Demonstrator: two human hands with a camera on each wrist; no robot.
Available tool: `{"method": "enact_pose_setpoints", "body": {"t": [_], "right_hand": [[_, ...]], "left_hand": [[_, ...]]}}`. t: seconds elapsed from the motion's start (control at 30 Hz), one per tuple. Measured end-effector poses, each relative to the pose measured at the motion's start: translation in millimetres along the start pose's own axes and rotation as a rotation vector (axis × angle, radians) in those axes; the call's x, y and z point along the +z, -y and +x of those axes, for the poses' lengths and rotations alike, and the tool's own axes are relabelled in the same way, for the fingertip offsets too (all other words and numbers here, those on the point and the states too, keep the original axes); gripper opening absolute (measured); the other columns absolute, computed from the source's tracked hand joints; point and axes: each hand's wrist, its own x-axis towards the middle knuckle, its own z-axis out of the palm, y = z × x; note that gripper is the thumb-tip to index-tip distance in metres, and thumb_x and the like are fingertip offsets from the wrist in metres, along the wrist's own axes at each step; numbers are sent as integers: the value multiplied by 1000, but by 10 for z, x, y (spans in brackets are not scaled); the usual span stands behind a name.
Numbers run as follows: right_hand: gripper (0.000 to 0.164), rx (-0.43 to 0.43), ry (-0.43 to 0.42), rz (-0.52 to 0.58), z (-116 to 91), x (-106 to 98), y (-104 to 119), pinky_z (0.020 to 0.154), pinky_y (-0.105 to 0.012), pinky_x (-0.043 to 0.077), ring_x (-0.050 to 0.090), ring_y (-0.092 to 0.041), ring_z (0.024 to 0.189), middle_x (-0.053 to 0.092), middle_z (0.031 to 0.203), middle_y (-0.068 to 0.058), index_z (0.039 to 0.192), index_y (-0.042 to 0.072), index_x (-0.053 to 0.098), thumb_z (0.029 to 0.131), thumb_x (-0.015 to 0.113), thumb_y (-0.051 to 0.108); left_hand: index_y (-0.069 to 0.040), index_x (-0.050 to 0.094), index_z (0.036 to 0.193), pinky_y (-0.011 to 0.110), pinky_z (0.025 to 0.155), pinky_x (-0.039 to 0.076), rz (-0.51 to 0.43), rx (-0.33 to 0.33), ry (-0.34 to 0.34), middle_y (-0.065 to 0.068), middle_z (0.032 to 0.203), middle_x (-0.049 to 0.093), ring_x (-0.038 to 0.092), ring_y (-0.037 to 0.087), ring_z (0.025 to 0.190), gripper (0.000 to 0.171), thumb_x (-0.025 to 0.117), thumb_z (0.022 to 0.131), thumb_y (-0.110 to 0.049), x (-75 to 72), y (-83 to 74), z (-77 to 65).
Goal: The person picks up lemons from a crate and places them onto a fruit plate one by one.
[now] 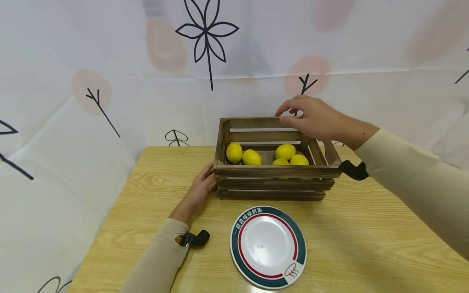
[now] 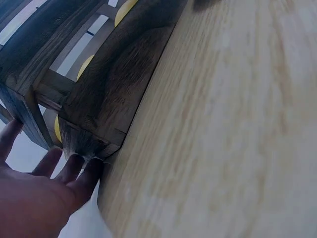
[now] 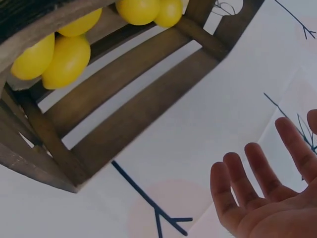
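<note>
Head view: left hand (image 1: 199, 189), fingers spread, touches wooden crate (image 1: 256, 171) of lemons (image 1: 251, 157); right hand (image 1: 316, 118), fingers apart, hovers above it.

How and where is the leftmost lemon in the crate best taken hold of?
Probably at the front and back of its round middle, from above. The lemon lies below the rim of the crate, whose top is open; the left wall and another lemon leave little room beside it.

Light wood table (image 1: 366, 244) — behind it, white cloth (image 1: 264, 49) with plant prints.
</note>
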Motion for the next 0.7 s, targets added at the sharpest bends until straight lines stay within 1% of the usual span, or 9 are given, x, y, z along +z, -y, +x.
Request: {"method": "enact_pose_setpoints", "body": {"t": [0.1, 0.2, 0.33, 0.57, 0.7], "right_hand": [[31, -13, 8, 3, 49, 19, -28, 99, -56, 46, 50, -35, 125, 53, 137, -16, 128, 12, 64, 104, 51, 26], [30, -20, 12, 12, 90, 39, -61, 100, -56, 46, 51, -34, 126, 52, 138, -16, 128, 12, 64, 104, 52, 25], [30, -28, 22, 30, 148, 62, -88, 99, -54, 47, 53, -33, 125, 52, 139, -15, 129, 12, 63, 103, 53, 24], [31, -32, 47, 40, 261, 109, -134, 100, -53, 46, 55, -31, 123, 57, 136, -12, 130, 9, 62, 103, 54, 23], [30, -24, 60, 40, 329, 139, -180, 98, -53, 48, 56, -33, 121, 60, 132, -12, 129, 9, 63, 103, 55, 22]], "left_hand": [[-20, 30, 158, 54, 122, 22, -32, 4, 1, 11, 162, 28, 30, 30, 146, 52, 39, 107, -16, 13, 33, 10], [-21, 25, 159, 50, 124, 18, -76, -2, 15, 11, 163, 24, 27, 30, 148, 55, 39, 107, -17, 33, 60, 18], [-24, 21, 161, 46, 124, 15, -117, -17, 34, 9, 164, 22, 24, 28, 149, 58, 38, 106, -15, 49, 88, 16], [-25, 15, 162, 48, 124, 10, -130, -11, 96, 10, 166, 18, 21, 29, 150, 60, 37, 106, -17, -3, 130, 10], [-28, 14, 162, 49, 125, 9, -108, -15, 118, 7, 166, 16, 17, 28, 152, 59, 37, 108, -21, -29, 147, 12]]}}
